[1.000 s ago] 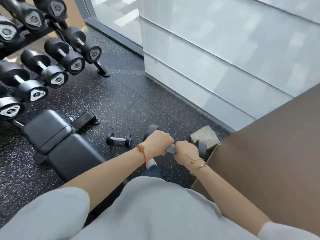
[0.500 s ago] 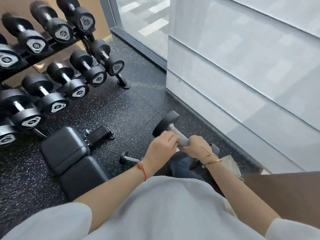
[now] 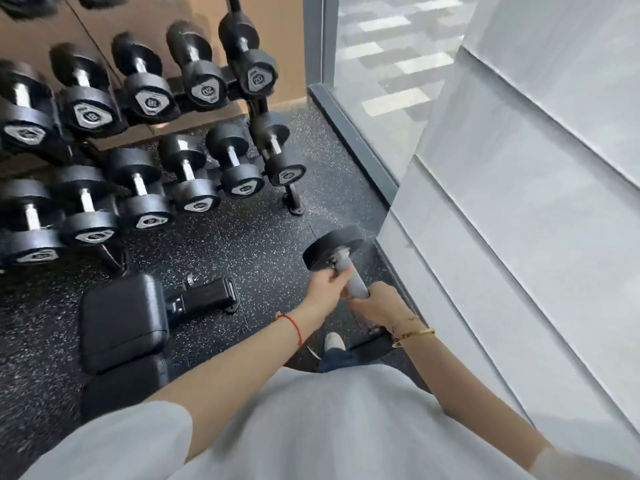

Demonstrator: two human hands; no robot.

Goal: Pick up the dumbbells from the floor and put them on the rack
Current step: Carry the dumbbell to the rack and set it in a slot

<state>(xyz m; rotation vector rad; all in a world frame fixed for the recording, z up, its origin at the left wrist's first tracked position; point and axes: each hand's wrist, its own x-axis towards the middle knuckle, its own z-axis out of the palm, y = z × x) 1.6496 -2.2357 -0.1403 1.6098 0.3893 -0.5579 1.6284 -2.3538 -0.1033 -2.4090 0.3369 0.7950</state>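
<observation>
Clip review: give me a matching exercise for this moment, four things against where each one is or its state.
Things:
1. black dumbbell with knurled grey handle
2. black padded bench
3. red string bracelet
4. gold bangle

Places or states:
A. on the right wrist
B. on the speckled floor below the rack
C. on the left wrist
D. held in both hands

Pairs: 1-D, 2-B, 3-C, 4-A
</observation>
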